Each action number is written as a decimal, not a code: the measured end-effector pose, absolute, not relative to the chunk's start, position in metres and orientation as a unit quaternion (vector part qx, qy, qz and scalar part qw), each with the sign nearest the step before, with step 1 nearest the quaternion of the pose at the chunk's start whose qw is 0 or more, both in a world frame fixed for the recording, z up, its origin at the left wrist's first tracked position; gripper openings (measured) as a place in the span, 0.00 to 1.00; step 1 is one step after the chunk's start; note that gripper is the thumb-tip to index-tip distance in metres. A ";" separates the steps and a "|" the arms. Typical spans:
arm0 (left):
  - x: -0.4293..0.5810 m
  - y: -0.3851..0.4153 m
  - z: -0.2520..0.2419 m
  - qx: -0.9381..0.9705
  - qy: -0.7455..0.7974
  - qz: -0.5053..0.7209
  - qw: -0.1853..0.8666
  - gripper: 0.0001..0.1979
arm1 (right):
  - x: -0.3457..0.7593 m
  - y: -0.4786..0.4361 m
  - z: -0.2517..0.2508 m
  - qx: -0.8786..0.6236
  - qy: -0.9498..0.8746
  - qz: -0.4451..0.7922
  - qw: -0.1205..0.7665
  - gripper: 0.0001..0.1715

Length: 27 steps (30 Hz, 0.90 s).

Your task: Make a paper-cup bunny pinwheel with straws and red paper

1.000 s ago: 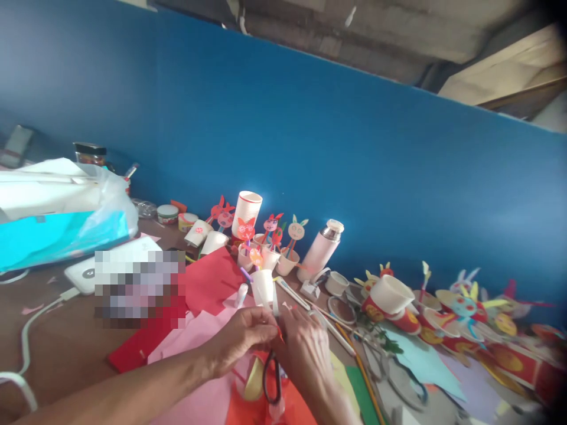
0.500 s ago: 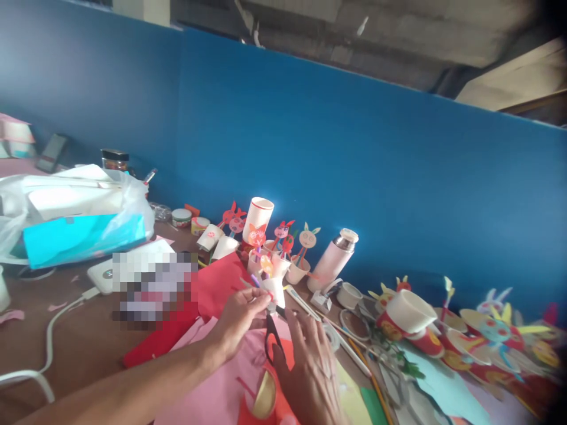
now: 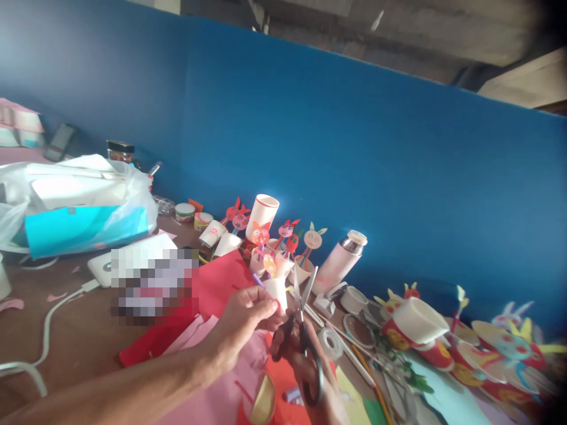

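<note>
Black-handled scissors (image 3: 305, 330) are in my right hand (image 3: 301, 360), fingers through the loops. Their silver blades stand apart and point up, away from me. Just left of them, my left hand (image 3: 254, 310) is closed in a pinch on a small red piece (image 3: 278, 305), probably paper; most of it is hidden by the fingers. A white paper cup (image 3: 275, 288) stands right behind that pinch, with a purple stick beside it. Below both hands lie pink paper (image 3: 208, 383) and orange-red paper (image 3: 277, 369). A gold cup-shaped piece (image 3: 264, 396) rests there.
Paper cups with animal-face cutouts (image 3: 312, 239) line the blue partition (image 3: 354, 147), near a pink thermos (image 3: 339, 262). More decorated cups (image 3: 419, 321) crowd the right. A tape roll (image 3: 331, 342) lies beside my right hand. Leftward are a power bank (image 3: 100, 268), its cable and a plastic bag (image 3: 139, 189).
My right hand has lifted the scissors from the table and turned them so the blades point upward, spread apart. The left hand keeps its pinch. The view has shifted slightly.
</note>
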<state>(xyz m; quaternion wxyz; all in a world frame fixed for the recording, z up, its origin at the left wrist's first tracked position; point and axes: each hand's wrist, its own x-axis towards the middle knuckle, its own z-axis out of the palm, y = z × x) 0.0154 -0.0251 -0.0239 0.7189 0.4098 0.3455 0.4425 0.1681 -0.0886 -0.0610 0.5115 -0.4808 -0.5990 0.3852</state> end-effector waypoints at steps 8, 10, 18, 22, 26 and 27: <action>0.016 -0.028 -0.016 0.453 0.393 0.455 0.658 0.05 | 0.147 -0.100 -0.068 -0.498 -0.552 0.421 0.520 0.34; 0.017 -0.029 -0.015 0.444 0.397 0.454 0.663 0.04 | 0.143 -0.101 -0.067 -0.501 -0.550 0.411 0.527 0.33; 0.018 -0.031 -0.012 0.434 0.388 0.452 0.676 0.04 | 0.141 -0.098 -0.073 -0.468 -0.593 0.368 0.543 0.30; 0.018 -0.032 -0.016 0.437 0.384 0.444 0.681 0.04 | 0.143 -0.094 -0.078 -0.451 -0.607 0.376 0.536 0.35; 0.018 -0.032 -0.017 0.444 0.382 0.445 0.677 0.04 | 0.143 -0.093 -0.077 -0.462 -0.604 0.390 0.519 0.37; 0.018 -0.032 -0.017 0.446 0.383 0.444 0.676 0.04 | 0.143 -0.094 -0.076 -0.465 -0.603 0.395 0.514 0.38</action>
